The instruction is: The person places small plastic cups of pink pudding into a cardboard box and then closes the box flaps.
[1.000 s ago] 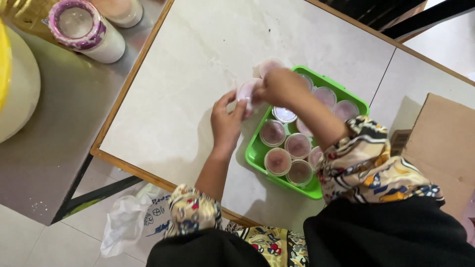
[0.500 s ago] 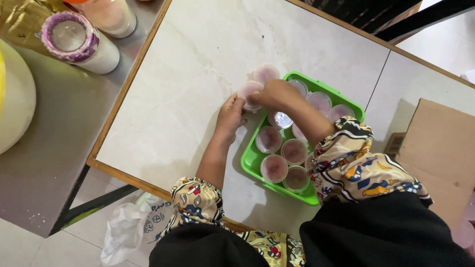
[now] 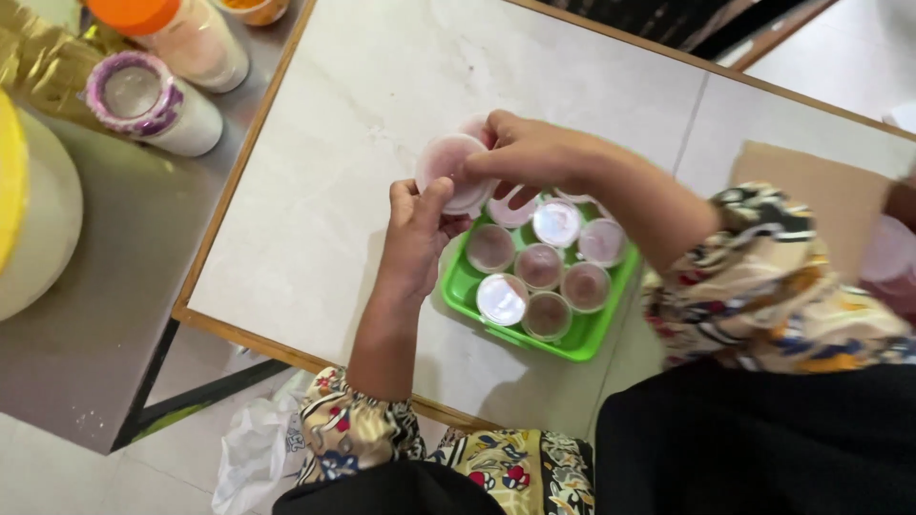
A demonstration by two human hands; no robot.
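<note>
Nearest the camera, a patterned cream, yellow and black sleeve (image 3: 792, 305) and a dark lap fill the lower edge, with a crumpled white plastic bag (image 3: 253, 458) lying on the floor below the desk's wooden rim. On the pale marble-look desk (image 3: 315, 229) sits a bright green rectangular plastic tray (image 3: 584, 336), close to the near edge, packed with small round clear plastic cups of pinkish-brown filling (image 3: 539, 265); about 8 cups show, and 3 of them wear shiny clear lids while the others look open. Just beyond the tray's left corner, the left hand (image 3: 415, 238) rises from below, its thumb and fingers pressed up against the underside and edge of a small round clear plastic cup with pink contents (image 3: 448, 167), held above the desk just beside the tray. The right hand (image 3: 534, 153) comes in from the right over the tray and its grip pinches the same cup from the top and far rim, fingers curled around it; whether a lid lies under those fingers cannot be told. Farther left, on a separate grey desk (image 3: 86, 324), stand a white cylindrical jar with a purple-patterned rim (image 3: 153, 105) and a clear jar with an orange lid (image 3: 181, 33).
</note>
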